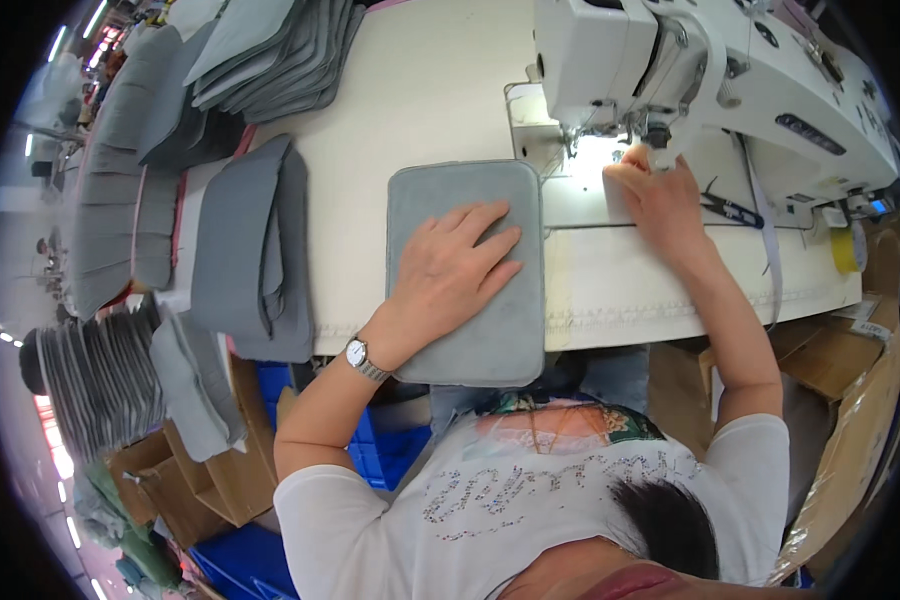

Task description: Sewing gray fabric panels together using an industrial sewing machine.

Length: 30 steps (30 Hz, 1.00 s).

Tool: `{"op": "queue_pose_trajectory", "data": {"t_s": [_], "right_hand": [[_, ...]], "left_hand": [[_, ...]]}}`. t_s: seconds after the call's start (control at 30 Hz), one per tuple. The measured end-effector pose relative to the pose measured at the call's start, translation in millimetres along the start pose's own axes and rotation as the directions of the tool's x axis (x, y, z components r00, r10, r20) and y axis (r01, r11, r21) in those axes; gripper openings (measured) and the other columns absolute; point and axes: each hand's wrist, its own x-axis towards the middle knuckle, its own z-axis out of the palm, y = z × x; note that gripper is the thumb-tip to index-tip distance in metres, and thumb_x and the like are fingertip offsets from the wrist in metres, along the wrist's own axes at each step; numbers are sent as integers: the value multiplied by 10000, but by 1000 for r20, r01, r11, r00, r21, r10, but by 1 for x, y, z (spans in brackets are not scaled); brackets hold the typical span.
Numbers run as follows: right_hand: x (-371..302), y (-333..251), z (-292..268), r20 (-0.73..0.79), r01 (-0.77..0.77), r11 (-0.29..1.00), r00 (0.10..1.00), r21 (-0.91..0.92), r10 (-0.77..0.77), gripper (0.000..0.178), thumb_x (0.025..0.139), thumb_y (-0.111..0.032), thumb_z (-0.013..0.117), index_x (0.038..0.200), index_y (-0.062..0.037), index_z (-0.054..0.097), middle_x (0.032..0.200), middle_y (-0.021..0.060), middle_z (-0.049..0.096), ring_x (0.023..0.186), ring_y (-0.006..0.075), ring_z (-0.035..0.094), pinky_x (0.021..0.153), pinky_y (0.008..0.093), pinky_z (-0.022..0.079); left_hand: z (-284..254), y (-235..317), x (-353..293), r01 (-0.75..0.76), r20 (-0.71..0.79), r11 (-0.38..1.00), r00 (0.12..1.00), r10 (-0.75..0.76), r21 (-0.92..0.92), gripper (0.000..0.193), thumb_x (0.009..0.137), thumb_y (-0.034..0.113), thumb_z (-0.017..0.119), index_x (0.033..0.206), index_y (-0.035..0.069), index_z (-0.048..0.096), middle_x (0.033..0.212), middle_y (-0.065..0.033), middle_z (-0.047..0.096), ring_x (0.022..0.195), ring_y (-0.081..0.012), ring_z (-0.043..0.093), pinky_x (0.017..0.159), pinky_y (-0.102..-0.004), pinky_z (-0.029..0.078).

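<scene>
The left hand (457,262) lies palm down, fingers loosely spread and pointing away to the right; its grip is wide, resting on the panel rather than closed around it; the right hand (662,195) reaches up to the needle area with bent fingers, thumb and forefinger close together, its grip narrow, though I cannot tell whether it pinches anything; the grey panel (502,312) is flat, rectangular and round-cornered, with a raised edge; it lies on the pale bench (440,90), left of the metal plate (573,203), its near end jutting past the front edge; the white sewing machine (595,70) overhangs the right fingertips and partly hides them; dark snips (735,210) lie right of that hand, with a yellow tape roll (849,248) farther right; a stack of grey pieces (280,60) and folded grey pieces (235,250) occupy the left side.
</scene>
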Motion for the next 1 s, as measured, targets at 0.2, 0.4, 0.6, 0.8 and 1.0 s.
{"op": "queue_pose_trajectory", "data": {"t_s": [0.2, 0.4, 0.6, 0.8, 1.0], "right_hand": [[0, 3, 3, -127, 51, 999, 991, 7, -50, 157, 803, -73, 630, 927, -139, 702, 852, 65, 617, 912, 260, 594, 876, 392, 473], [5, 0, 10, -208, 100, 994, 974, 39, -90, 114, 802, -72, 630, 882, -116, 698, 850, 51, 604, 904, 239, 593, 870, 382, 479], [-2, 2, 8, -171, 51, 998, 984, 35, -45, 110, 788, -53, 638, 867, -106, 693, 871, 61, 596, 913, 246, 593, 881, 391, 485], [3, 0, 2, -88, 39, 998, 996, 51, -34, 98, 803, -57, 638, 876, -89, 695, 875, 82, 592, 913, 258, 588, 847, 397, 478], [-4, 7, 5, -186, 42, 999, 982, -9, -43, 115, 785, -42, 655, 881, -88, 698, 880, 106, 585, 909, 290, 569, 823, 410, 476]], "left_hand": [[-38, 35, -63, -12, 47, 999, 999, 13, -30, 435, 743, 217, 776, 1154, 119, 675, 1339, -102, 566, 1239, -349, 516, 992, -486, 430], [-44, 46, -123, 23, 325, 973, 941, -100, 231, 574, 718, 56, 724, 1276, 165, 639, 1426, -121, 524, 1361, -396, 420, 1098, -576, 339], [-65, 10, -158, -76, -326, 330, 467, -822, -941, 460, 874, -74, 534, 1324, 22, 523, 1289, -114, 608, 1188, -243, 589, 1038, -389, 466], [-64, -13, -161, -288, -221, 106, 403, -888, -952, 492, 863, -36, 534, 1349, 29, 494, 1302, -107, 578, 1221, -245, 554, 1064, -395, 443], [-86, -26, -141, -349, -292, 162, 361, -886, -923, 529, 824, -62, 515, 1345, 23, 507, 1317, -97, 568, 1252, -247, 527, 1086, -394, 419]]}}
